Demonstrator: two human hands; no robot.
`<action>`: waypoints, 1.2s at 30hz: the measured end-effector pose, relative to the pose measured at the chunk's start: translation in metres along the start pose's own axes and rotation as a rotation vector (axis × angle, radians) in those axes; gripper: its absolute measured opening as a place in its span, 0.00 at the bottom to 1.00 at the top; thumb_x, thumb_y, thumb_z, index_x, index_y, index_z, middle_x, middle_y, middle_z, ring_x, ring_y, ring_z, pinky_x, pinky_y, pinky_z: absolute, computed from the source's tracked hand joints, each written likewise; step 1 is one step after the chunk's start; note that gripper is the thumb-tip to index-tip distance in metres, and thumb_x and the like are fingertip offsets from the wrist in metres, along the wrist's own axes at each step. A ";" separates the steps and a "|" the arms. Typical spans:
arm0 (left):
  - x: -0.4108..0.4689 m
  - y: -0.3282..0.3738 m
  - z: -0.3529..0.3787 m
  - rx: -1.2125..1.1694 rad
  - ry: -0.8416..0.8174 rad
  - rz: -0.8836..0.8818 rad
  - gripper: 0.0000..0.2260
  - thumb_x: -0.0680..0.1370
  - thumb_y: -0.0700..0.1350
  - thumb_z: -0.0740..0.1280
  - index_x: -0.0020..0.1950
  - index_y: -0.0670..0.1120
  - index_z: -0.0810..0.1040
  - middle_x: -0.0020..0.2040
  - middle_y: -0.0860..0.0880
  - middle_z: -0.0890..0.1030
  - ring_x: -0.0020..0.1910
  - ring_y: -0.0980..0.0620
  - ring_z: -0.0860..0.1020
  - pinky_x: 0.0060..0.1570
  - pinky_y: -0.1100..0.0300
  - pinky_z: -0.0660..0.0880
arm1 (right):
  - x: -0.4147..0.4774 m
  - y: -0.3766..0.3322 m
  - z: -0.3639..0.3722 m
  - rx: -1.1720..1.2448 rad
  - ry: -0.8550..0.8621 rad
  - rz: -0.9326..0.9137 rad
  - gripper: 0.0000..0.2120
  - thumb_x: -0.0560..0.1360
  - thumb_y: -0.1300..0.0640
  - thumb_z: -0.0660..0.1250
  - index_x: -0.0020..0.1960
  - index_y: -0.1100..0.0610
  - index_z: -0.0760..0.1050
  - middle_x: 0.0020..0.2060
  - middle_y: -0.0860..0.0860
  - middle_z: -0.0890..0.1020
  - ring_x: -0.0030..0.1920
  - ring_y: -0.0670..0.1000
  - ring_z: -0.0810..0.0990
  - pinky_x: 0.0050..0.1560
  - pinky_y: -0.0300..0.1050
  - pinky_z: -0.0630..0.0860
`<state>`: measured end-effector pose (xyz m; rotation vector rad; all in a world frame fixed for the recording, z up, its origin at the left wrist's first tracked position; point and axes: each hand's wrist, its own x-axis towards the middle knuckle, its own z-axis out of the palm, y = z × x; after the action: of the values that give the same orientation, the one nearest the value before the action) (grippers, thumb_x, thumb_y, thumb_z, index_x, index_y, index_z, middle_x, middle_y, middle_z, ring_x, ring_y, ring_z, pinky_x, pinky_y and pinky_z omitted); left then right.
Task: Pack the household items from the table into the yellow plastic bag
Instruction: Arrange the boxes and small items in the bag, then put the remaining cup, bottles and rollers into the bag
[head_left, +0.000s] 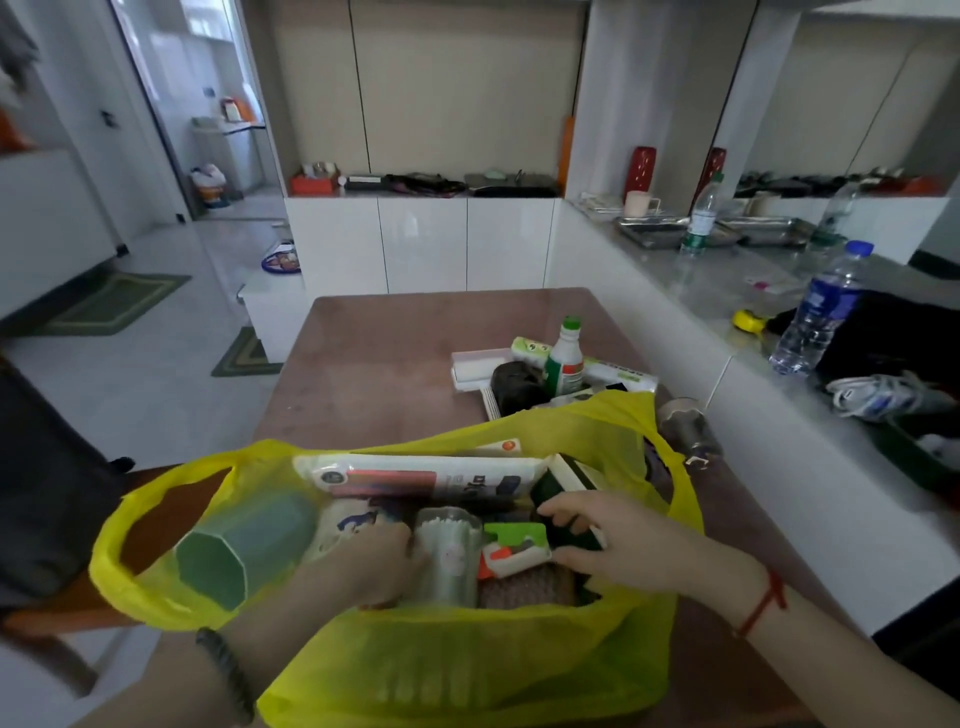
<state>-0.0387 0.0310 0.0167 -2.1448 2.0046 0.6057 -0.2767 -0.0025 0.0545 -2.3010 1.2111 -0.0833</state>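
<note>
The yellow plastic bag (467, 670) sits open on the near end of the brown counter (384, 358), its mouth spread wide and one handle loop (111, 545) hanging off to the left. Behind it, on the far right part of the counter, items not yet packed lie in a cluster: a white bottle with a green cap (565, 358) standing upright, a white lint roller (475, 370) lying beside a dark lumpy object (514, 382), a long green-and-white packet (618, 370), and a metal cup (684, 423) tipped on its side just past the bag's right edge. Inside the bag a long flat white package (426, 475) lies across the back, a green hexagonal container (244, 551) presses against the left wall, a clear jar of cotton swabs (449, 556) stands near the middle, and a green-and-white carded item (517, 545) sits just right of the jar. Both hands are down inside the mouth. The left hand (363, 564) is curled, fingers bent inward against the jar's left side; whether it grips anything I cannot tell. The right hand (618, 540) has its fingers partly closed on a dark green box (558, 501) at the bag's right rear, thumb near the carded item.
</note>
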 end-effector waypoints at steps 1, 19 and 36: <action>0.002 -0.002 -0.004 0.030 0.027 0.023 0.15 0.79 0.52 0.54 0.45 0.46 0.77 0.53 0.43 0.82 0.53 0.45 0.79 0.43 0.59 0.70 | 0.003 0.000 -0.005 0.018 -0.001 -0.004 0.22 0.75 0.49 0.65 0.68 0.47 0.67 0.61 0.46 0.76 0.55 0.42 0.75 0.52 0.32 0.72; 0.175 -0.011 -0.135 -0.688 0.084 0.167 0.19 0.77 0.50 0.64 0.65 0.44 0.71 0.55 0.44 0.78 0.45 0.48 0.77 0.40 0.60 0.73 | 0.151 0.051 -0.120 0.238 0.285 0.267 0.22 0.70 0.56 0.72 0.62 0.52 0.70 0.53 0.55 0.80 0.53 0.53 0.80 0.57 0.48 0.76; 0.320 0.070 -0.078 -1.335 -0.173 -0.198 0.22 0.80 0.42 0.58 0.74 0.43 0.59 0.70 0.43 0.68 0.67 0.43 0.70 0.45 0.63 0.70 | 0.347 0.175 -0.043 -0.183 -0.179 0.052 0.50 0.67 0.55 0.74 0.76 0.53 0.43 0.75 0.53 0.51 0.74 0.57 0.55 0.71 0.53 0.62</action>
<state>-0.0833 -0.3005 -0.0241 -2.5617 1.2842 2.4612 -0.2139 -0.3714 -0.0584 -2.3708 1.2281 0.2574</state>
